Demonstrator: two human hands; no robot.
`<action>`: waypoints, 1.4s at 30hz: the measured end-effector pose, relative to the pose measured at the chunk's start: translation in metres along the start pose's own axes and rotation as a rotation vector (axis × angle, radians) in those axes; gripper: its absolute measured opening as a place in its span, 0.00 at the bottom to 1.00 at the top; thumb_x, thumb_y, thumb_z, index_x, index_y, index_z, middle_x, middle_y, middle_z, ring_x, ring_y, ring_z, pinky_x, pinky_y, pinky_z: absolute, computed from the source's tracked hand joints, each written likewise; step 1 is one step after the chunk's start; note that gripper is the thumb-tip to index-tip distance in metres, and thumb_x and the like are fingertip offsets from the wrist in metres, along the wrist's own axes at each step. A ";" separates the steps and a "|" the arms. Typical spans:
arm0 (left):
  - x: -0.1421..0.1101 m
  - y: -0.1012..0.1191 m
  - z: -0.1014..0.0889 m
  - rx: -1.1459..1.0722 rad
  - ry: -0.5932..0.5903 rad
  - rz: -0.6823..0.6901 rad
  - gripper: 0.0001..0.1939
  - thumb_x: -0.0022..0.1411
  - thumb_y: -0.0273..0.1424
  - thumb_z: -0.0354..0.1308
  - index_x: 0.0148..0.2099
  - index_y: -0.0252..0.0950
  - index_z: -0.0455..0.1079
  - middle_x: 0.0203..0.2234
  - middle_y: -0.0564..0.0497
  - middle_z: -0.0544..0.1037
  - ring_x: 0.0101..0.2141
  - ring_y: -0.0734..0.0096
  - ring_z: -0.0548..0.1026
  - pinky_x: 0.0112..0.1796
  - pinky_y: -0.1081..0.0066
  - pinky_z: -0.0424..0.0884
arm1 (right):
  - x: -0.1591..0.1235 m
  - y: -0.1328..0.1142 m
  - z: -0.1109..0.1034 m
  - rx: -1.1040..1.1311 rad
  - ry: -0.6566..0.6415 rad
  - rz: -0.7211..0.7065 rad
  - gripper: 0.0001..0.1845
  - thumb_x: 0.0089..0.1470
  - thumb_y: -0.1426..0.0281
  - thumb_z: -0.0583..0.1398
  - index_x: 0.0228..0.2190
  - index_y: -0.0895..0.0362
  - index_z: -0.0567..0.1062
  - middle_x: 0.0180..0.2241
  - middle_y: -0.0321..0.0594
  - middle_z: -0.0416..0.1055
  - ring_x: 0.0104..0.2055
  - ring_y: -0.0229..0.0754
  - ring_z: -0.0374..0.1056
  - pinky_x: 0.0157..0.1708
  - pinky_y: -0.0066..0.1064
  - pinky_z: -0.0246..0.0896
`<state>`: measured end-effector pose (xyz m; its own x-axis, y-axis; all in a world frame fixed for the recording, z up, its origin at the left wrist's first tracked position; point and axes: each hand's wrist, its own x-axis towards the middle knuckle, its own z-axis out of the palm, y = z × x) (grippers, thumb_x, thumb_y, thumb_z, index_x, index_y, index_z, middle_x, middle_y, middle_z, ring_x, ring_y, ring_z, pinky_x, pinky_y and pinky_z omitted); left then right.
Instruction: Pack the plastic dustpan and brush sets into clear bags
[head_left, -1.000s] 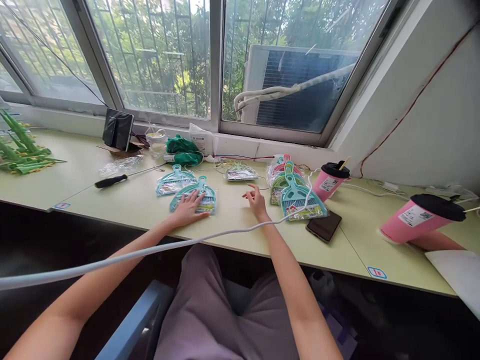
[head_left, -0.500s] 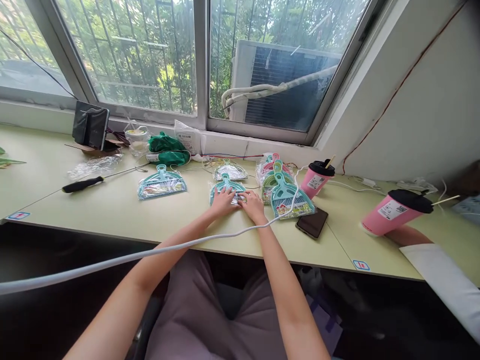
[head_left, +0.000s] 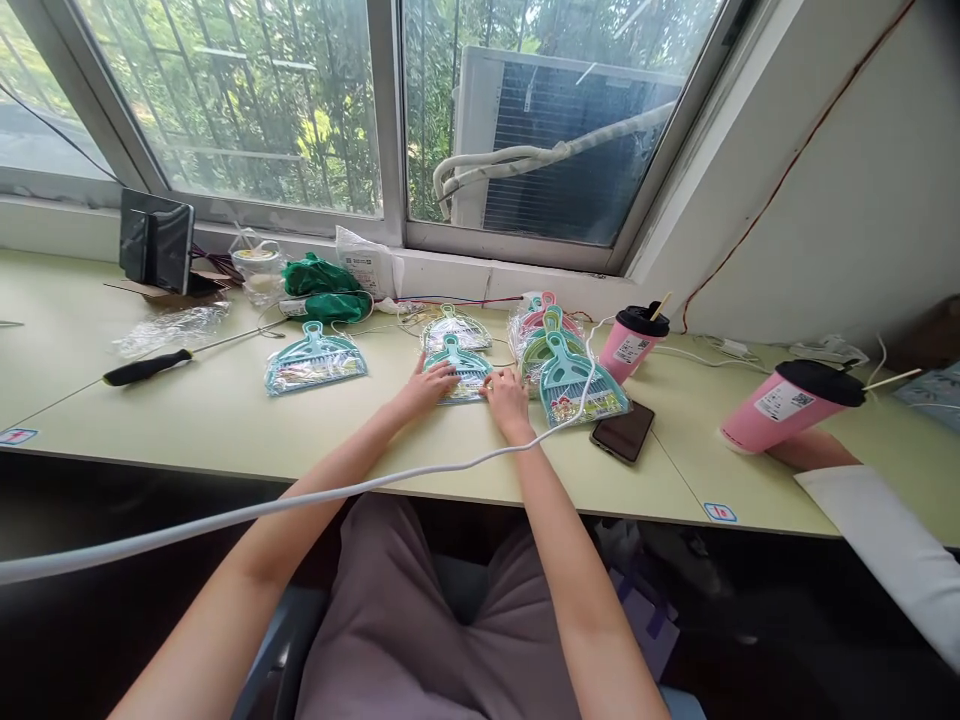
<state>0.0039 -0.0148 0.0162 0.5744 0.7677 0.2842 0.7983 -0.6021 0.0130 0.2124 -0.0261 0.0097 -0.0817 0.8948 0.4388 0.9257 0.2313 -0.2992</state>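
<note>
Turquoise and film-wrapped, the near dustpan (head_left: 471, 372) lies on the desk (head_left: 450, 445) between 2 grips, left grip (head_left: 427, 390) open against it, right grip (head_left: 508, 402) at its edge, closure unclear; uneven pushing could skid it into the pale dustpan (head_left: 456, 330) just beyond them.

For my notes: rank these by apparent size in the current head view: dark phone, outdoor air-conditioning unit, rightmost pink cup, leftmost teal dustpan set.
1. Outdoor air-conditioning unit
2. Rightmost pink cup
3. Leftmost teal dustpan set
4. Dark phone
</note>
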 end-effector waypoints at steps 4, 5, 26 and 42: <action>0.012 0.019 0.002 0.037 0.015 0.025 0.24 0.70 0.39 0.46 0.65 0.40 0.62 0.59 0.40 0.68 0.57 0.53 0.66 0.56 0.56 0.61 | 0.002 0.009 0.000 -0.002 0.019 -0.006 0.06 0.60 0.70 0.58 0.35 0.55 0.77 0.43 0.47 0.73 0.47 0.51 0.64 0.49 0.46 0.55; 0.015 0.021 0.003 0.044 0.010 0.041 0.26 0.69 0.41 0.47 0.66 0.39 0.61 0.59 0.40 0.68 0.57 0.52 0.66 0.55 0.57 0.61 | 0.003 0.010 -0.001 -0.001 0.011 -0.007 0.06 0.60 0.70 0.58 0.35 0.54 0.77 0.42 0.47 0.74 0.47 0.51 0.64 0.49 0.46 0.55; 0.027 0.034 0.003 -0.016 -0.095 -0.015 0.33 0.67 0.52 0.45 0.68 0.44 0.58 0.66 0.46 0.61 0.62 0.53 0.60 0.62 0.54 0.49 | -0.004 -0.001 -0.009 -0.098 0.016 -0.212 0.15 0.64 0.75 0.48 0.41 0.59 0.75 0.45 0.52 0.73 0.51 0.54 0.61 0.56 0.49 0.42; 0.034 0.001 0.003 0.018 -0.096 -0.175 0.35 0.64 0.54 0.49 0.68 0.46 0.58 0.67 0.49 0.60 0.65 0.54 0.58 0.64 0.54 0.49 | -0.010 -0.014 -0.018 -0.120 0.009 -0.409 0.15 0.63 0.77 0.48 0.44 0.59 0.72 0.47 0.49 0.73 0.55 0.50 0.60 0.65 0.52 0.31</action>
<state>0.0245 0.0114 0.0233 0.4401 0.8783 0.1867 0.8903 -0.4539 0.0370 0.2069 -0.0454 0.0241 -0.4485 0.7349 0.5086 0.8542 0.5200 0.0019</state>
